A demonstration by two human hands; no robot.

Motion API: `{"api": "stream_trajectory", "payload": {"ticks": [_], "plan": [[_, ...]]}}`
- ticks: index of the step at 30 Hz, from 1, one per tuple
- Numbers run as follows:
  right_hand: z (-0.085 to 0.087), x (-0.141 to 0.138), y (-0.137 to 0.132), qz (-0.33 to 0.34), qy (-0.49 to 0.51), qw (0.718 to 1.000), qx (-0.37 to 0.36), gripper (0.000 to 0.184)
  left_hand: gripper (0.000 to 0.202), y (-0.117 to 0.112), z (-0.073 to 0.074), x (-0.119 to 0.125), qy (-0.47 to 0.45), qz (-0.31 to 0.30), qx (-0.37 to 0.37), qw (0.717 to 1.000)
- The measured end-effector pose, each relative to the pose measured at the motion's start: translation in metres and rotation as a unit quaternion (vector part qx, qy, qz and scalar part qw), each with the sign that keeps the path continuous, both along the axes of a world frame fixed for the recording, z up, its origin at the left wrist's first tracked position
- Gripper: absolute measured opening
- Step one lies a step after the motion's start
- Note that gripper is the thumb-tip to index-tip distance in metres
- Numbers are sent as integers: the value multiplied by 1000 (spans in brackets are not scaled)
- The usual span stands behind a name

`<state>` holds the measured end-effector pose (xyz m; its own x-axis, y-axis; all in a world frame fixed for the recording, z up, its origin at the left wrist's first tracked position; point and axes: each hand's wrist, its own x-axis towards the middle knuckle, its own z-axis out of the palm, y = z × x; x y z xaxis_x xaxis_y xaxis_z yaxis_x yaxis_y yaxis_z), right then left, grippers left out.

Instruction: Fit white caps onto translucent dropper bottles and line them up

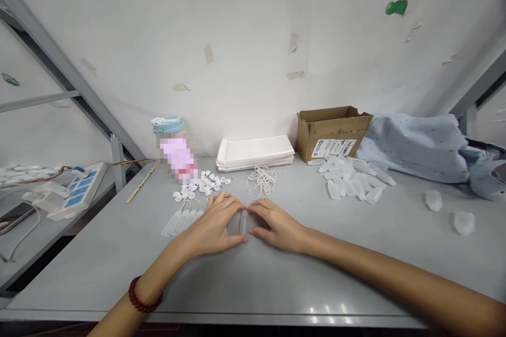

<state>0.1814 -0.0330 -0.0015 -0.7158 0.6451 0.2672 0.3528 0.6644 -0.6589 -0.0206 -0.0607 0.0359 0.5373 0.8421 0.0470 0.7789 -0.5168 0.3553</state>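
A small translucent plastic sleeve lies on the grey tabletop between my two hands, with a thin white string at its far end. My left hand curls round it from the left, thumb at its near end and fingertips at the far end. From the other side, my right hand has its fingertips pinched at the far end by the string, with the thumb close along the side. Left of my left hand lie several translucent sleeves with string loops, partly hidden by that hand.
White plastic caps and tangled white strings lie beyond my hands. Behind them is a stack of white envelopes. Loose translucent sleeves lie before a cardboard box; blue cloth is rightward. A power strip is far left.
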Motion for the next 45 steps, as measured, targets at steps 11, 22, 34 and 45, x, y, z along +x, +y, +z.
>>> {"api": "stream_trajectory", "payload": {"ticks": [11,22,34,45], "plan": [[22,3,15,-54,254,901,-349,21,48,-9,1,12,-96,62,89,989],[32,1,2,-7,248,856,-454,26,56,-19,-3,8,-128,58,76,987],[19,-33,7,-88,143,920,-353,23,45,-14,2,-5,-57,26,90,994],[2,-33,3,-79,42,991,-99,26,45,-12,-12,-24,-64,55,28,996]]}}
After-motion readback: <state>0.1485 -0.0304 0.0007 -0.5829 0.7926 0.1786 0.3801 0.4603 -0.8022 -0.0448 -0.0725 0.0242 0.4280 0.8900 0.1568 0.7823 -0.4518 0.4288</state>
